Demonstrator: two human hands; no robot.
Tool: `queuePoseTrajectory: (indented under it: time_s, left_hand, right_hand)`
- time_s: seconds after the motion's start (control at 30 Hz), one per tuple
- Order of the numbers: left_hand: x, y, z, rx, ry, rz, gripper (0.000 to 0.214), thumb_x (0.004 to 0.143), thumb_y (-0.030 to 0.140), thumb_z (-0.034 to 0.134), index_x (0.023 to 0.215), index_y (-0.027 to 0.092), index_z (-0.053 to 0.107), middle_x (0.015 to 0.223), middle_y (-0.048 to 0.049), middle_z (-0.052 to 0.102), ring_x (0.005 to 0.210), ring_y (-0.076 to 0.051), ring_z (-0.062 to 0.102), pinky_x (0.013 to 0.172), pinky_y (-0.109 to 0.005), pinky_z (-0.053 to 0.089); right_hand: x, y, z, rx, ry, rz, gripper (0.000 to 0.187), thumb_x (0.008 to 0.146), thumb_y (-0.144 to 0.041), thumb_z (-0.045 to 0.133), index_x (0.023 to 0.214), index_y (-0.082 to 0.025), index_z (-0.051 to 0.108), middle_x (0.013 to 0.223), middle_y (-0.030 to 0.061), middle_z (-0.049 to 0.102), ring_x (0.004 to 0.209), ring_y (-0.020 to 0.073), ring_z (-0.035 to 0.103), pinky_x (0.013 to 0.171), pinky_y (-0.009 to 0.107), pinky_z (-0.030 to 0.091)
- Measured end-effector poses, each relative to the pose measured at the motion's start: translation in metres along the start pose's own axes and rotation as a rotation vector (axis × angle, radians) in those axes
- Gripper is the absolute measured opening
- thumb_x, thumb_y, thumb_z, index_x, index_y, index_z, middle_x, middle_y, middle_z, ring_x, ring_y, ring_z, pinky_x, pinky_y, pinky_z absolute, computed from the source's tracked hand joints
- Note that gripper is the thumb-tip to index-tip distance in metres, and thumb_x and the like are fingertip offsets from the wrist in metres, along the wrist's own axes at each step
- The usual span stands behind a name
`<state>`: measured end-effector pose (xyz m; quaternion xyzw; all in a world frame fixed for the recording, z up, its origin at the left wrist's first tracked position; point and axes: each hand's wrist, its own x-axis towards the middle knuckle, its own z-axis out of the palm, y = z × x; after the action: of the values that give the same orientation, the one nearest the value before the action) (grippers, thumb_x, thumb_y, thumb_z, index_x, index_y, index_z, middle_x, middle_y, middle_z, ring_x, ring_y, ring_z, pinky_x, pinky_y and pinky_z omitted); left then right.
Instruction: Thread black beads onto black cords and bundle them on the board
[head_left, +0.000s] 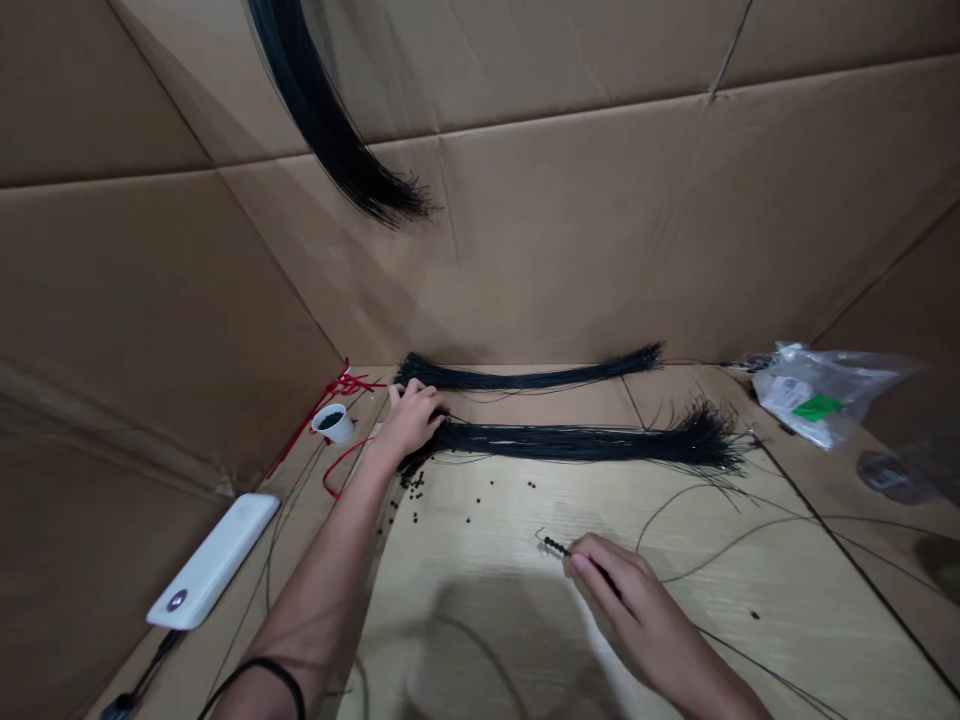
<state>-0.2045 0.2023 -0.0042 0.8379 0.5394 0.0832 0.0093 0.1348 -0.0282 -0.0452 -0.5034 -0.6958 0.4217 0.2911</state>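
Note:
My left hand (411, 418) reaches forward and rests with curled fingers on the left end of a long bundle of black cords (585, 441). A second bundle of black cords (525, 378) lies behind it along the cardboard wall. My right hand (619, 580) pinches a thin black cord (553, 545) that has a few small black beads threaded near its tip. Several loose black beads (415, 487) are scattered on the pale board (480, 570) between my hands.
A small white cup (332, 423) of black beads stands at the left beside red string (346, 384). A white power bank (214, 560) lies at the near left. A plastic bag (821, 395) sits at the right. Black cords (330, 120) hang over the cardboard wall.

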Motion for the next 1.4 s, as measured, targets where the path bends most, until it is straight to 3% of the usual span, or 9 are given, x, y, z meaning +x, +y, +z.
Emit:
queuePoseTrajectory:
  time_s: [0.23,0.37,0.47,0.53,0.7,0.8,0.9,1.07,1.4]
  left_hand:
    - [-0.011,-0.006,-0.020,-0.012,0.059,0.020,0.016,0.097,0.023,0.061,0.091,0.022,0.075,0.108,-0.0126,0.071,0.118,-0.034,0.052,0.112,-0.059,0.026]
    - [-0.030,0.004,-0.039,-0.075,0.121,0.031,0.018,0.101,0.028,0.056,0.095,0.021,0.071,0.105,-0.0097,0.073,0.111,-0.030,0.057,0.106,-0.050,0.037]
    - [-0.056,0.031,-0.054,-0.200,0.171,0.045,0.023,0.106,0.034,0.052,0.097,0.022,0.069,0.101,-0.0058,0.073,0.097,-0.023,0.063,0.089,-0.037,0.048]
    - [-0.077,0.059,-0.063,-0.418,0.220,0.070,0.019,0.104,0.033,0.058,0.095,0.022,0.070,0.098,-0.0045,0.074,0.093,-0.021,0.066,0.085,-0.034,0.049]
    - [-0.114,0.137,-0.075,-0.743,0.185,0.159,0.009,0.102,0.024,0.067,0.097,0.024,0.075,0.095,-0.0027,0.075,0.092,-0.019,0.067,0.085,-0.032,0.050]
    - [-0.122,0.163,-0.072,-0.862,0.215,0.200,0.007,0.099,0.020,0.070,0.098,0.024,0.076,0.095,-0.0026,0.076,0.093,-0.018,0.068,0.087,-0.032,0.051]
    - [-0.125,0.171,-0.067,-0.892,0.213,0.185,0.009,0.098,0.017,0.072,0.097,0.024,0.077,0.091,-0.0024,0.075,0.090,-0.018,0.069,0.084,-0.032,0.051]
    - [-0.120,0.172,-0.048,-0.899,0.164,0.177,0.010,0.098,0.017,0.071,0.096,0.023,0.079,0.089,-0.0034,0.075,0.087,-0.019,0.068,0.082,-0.032,0.051]
    - [-0.114,0.179,0.002,-0.927,0.241,0.161,0.008,0.098,0.018,0.072,0.101,0.023,0.078,0.095,-0.0041,0.077,0.094,-0.019,0.070,0.086,-0.033,0.054]
  right_hand:
    - [0.004,-0.006,-0.002,0.025,0.036,-0.009,0.041,0.115,-0.047,0.035,0.088,-0.024,0.054,0.085,0.0014,0.062,0.083,0.0202,0.062,0.080,0.032,0.045]
    - [0.003,-0.009,-0.007,0.089,0.126,-0.056,0.039,0.115,-0.044,0.038,0.087,-0.024,0.055,0.083,0.0004,0.059,0.079,0.0186,0.059,0.076,0.029,0.044]
    - [0.003,-0.018,-0.015,0.133,0.247,-0.123,0.034,0.115,-0.039,0.042,0.087,-0.024,0.056,0.081,-0.0004,0.056,0.076,0.0177,0.056,0.072,0.028,0.042]
    - [0.006,-0.031,-0.021,0.141,0.303,-0.188,0.030,0.114,-0.034,0.044,0.089,-0.024,0.057,0.086,0.0007,0.056,0.081,0.0184,0.057,0.075,0.029,0.043]
    - [0.028,-0.068,-0.026,0.121,0.240,-0.366,0.026,0.114,-0.032,0.042,0.100,-0.025,0.063,0.123,0.0079,0.062,0.120,0.0237,0.057,0.101,0.034,0.042]
    - [0.041,-0.075,-0.021,0.227,0.115,-0.324,0.028,0.115,-0.038,0.041,0.099,-0.025,0.060,0.105,0.0042,0.065,0.101,0.0208,0.061,0.090,0.031,0.045]
    - [0.042,-0.069,-0.017,0.302,0.074,-0.220,0.033,0.115,-0.044,0.041,0.093,-0.025,0.055,0.082,-0.0021,0.056,0.077,0.0171,0.054,0.075,0.029,0.042]
    - [0.032,-0.055,-0.012,0.221,0.147,-0.177,0.034,0.115,-0.044,0.042,0.093,-0.023,0.057,0.085,-0.0016,0.056,0.080,0.0167,0.052,0.076,0.029,0.038]
    - [0.026,-0.026,0.007,0.265,0.233,-0.036,0.043,0.111,-0.053,0.046,0.083,-0.021,0.055,0.075,-0.0028,0.050,0.070,0.0159,0.044,0.067,0.030,0.032]
